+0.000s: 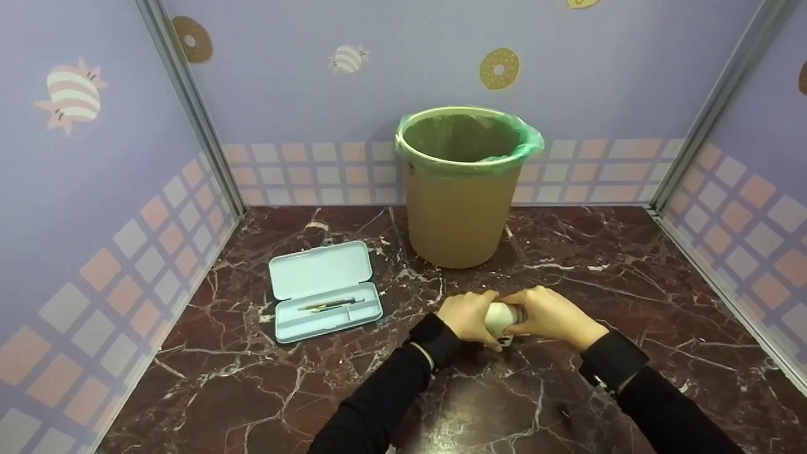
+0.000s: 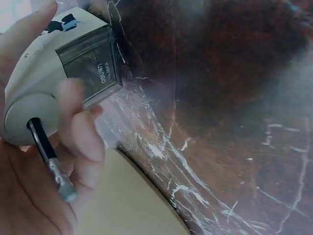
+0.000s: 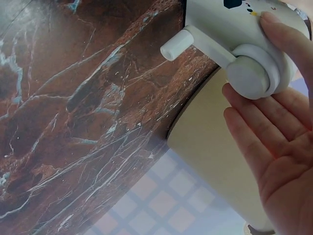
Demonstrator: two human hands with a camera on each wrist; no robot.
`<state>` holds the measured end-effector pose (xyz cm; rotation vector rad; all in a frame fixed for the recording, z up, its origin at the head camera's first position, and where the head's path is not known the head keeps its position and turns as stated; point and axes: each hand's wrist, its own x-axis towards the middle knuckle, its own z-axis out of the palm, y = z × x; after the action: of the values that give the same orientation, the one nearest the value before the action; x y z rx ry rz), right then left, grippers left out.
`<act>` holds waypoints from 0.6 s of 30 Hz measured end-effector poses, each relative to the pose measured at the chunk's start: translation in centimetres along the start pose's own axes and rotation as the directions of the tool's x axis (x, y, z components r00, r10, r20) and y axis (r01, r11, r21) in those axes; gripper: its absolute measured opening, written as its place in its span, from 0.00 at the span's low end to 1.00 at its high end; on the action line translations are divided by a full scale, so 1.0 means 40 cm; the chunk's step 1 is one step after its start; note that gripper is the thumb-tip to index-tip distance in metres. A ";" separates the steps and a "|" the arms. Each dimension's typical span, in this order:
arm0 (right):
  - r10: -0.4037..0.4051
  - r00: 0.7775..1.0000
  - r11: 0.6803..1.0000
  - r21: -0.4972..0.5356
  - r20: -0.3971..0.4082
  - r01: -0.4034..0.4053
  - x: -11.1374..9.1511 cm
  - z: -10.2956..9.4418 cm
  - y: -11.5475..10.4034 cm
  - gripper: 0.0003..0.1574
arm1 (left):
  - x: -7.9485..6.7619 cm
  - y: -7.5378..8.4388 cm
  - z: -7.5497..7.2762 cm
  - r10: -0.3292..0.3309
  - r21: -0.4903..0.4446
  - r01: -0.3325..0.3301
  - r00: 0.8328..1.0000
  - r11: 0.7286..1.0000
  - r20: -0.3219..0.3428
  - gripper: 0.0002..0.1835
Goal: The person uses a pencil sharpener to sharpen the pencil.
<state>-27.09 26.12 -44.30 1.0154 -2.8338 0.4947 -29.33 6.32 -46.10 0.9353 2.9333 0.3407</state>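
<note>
Smooth white plastic on the sharpener point(image 3: 220, 19), a soft sheen along its curves, and the crank point(image 3: 210, 48) in that same plain plastic! Look at the drawer point(image 2: 90, 66), clear and shiny, hard see-through plastic. Now the pencil point(image 2: 44, 142): black and gleaming, then a crimped ferrule point(image 2: 57, 172) in bright metal and a dull rubber eraser point(image 2: 67, 192). And the bench point(image 1: 252, 391), what a polish, veined like marble, glossy enough to throw back the light! Matt, even plastic on the bin point(image 1: 457, 214), thin crinkly film for its liner point(image 1: 528, 144). The pencil case point(image 1: 321, 270), smooth and pale, could be tin or plastic from here. Grey metal posts point(image 1: 195, 107), matt printed panels point(image 1: 284, 107), black cloth sleeves point(image 1: 372, 397)!
</note>
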 end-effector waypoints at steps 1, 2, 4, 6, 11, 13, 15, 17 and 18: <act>0.001 1.000 1.000 -0.005 0.001 -0.001 0.001 -0.001 0.000 0.21 | -0.004 -0.005 -0.001 0.004 -0.018 -0.004 1.000 1.000 -0.001 0.53; 0.002 1.000 1.000 -0.010 0.003 -0.002 0.001 -0.001 -0.001 0.21 | -0.010 -0.010 -0.003 0.006 -0.034 -0.006 1.000 0.999 -0.003 0.56; 0.000 1.000 1.000 -0.022 0.004 0.000 0.004 -0.003 -0.002 0.21 | -0.021 -0.024 -0.008 0.014 -0.061 -0.015 1.000 0.998 -0.021 0.56; 0.003 1.000 0.999 -0.033 0.005 -0.003 0.006 -0.004 -0.004 0.21 | -0.035 -0.041 -0.013 0.018 -0.075 -0.021 0.999 0.997 -0.046 0.52; 0.018 1.000 0.999 -0.047 0.013 -0.017 0.008 -0.005 -0.006 0.23 | -0.069 -0.081 -0.029 0.009 -0.121 -0.023 0.993 0.992 -0.116 0.34; 0.018 1.000 0.999 -0.050 0.012 -0.018 0.008 -0.005 -0.006 0.23 | -0.078 -0.091 -0.033 0.011 -0.152 -0.034 0.989 0.988 -0.150 0.25; 0.014 1.000 0.999 -0.052 0.009 -0.014 0.007 -0.004 -0.006 0.22 | -0.084 -0.097 -0.034 0.017 -0.171 -0.049 0.983 0.984 -0.183 0.19; 0.009 1.000 0.999 -0.054 0.008 -0.009 0.006 -0.003 -0.007 0.22 | -0.089 -0.102 -0.033 0.023 -0.181 -0.062 0.977 0.981 -0.210 0.13; 0.008 1.000 0.999 -0.052 0.009 -0.007 0.006 -0.002 -0.006 0.22 | -0.091 -0.103 -0.031 0.027 -0.185 -0.069 0.975 0.980 -0.221 0.11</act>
<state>-27.11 25.82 -44.09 1.0006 -2.8437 0.4161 -28.85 0.71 -45.90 1.0014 2.9997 0.7604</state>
